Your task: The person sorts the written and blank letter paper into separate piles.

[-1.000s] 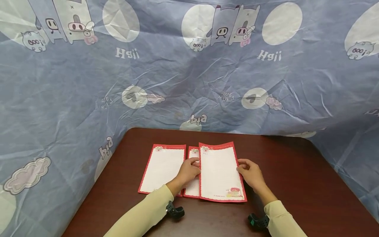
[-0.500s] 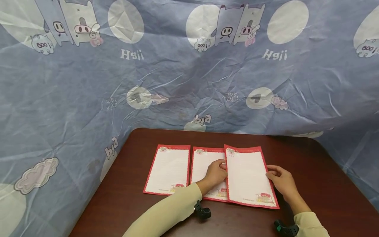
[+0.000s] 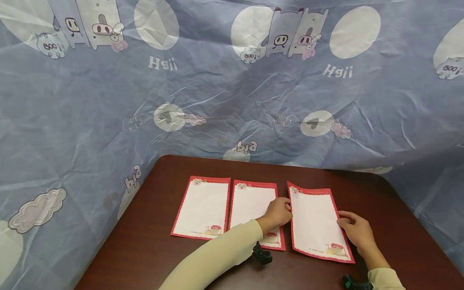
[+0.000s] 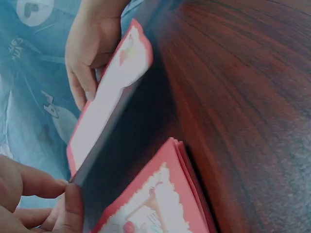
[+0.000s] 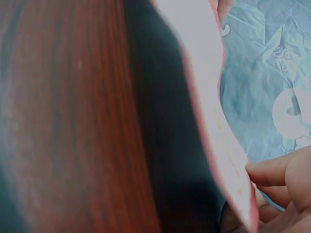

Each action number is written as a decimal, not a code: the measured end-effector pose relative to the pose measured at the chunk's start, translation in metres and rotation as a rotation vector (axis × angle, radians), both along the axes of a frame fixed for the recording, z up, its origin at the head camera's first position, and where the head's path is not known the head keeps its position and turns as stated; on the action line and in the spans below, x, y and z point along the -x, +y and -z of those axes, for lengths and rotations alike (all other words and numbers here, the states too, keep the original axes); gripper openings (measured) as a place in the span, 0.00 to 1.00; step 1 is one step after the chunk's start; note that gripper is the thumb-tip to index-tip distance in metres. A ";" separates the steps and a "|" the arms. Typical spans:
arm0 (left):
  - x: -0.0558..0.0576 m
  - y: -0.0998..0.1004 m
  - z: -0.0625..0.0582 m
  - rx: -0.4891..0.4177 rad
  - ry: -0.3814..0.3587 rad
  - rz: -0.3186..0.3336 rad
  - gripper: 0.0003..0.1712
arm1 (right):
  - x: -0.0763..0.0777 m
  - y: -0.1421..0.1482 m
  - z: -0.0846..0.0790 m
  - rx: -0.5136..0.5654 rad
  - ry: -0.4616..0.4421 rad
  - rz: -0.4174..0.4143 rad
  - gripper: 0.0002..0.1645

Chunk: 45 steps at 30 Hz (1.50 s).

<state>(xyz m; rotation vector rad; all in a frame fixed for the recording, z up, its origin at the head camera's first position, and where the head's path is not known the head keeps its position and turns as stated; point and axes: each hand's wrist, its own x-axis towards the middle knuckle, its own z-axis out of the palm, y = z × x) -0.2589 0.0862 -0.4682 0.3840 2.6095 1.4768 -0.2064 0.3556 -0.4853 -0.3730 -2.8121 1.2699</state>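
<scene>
A white sheet of letter paper (image 3: 317,221) with a red border and a small printed house is held by both hands, slightly tilted, over the right half of the table. My left hand (image 3: 279,211) pinches its left edge between thumb and fingers; the left wrist view shows this hand (image 4: 39,199) close up. At the right edge, my right hand (image 3: 359,231) pinches it, thumb in front in the right wrist view (image 5: 277,189). Under my left forearm lies the middle letter paper (image 3: 251,201), partly covered; its layered edge (image 4: 187,189) shows several sheets.
Another red-bordered letter paper (image 3: 204,205) lies flat at the left, beside the middle one. The dark wooden table (image 3: 123,257) has rounded back corners. A blue cartoon-printed cloth (image 3: 224,92) hangs behind it. Black wrist straps (image 3: 262,253) sit on both sleeves.
Both hands have carried the held letter paper to the right, off the middle one, leaving a gap between them. More of the middle and left papers shows now.
</scene>
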 end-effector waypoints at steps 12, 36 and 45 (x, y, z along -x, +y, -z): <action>-0.002 -0.008 -0.002 0.124 -0.022 0.084 0.12 | 0.000 0.001 -0.003 -0.095 0.026 0.051 0.28; 0.013 -0.107 0.004 -0.014 0.061 -0.017 0.27 | 0.022 -0.052 -0.004 -0.102 0.116 -0.073 0.24; 0.011 -0.162 -0.002 -0.042 -0.008 -0.106 0.28 | 0.032 -0.104 0.001 -0.052 0.130 -0.194 0.20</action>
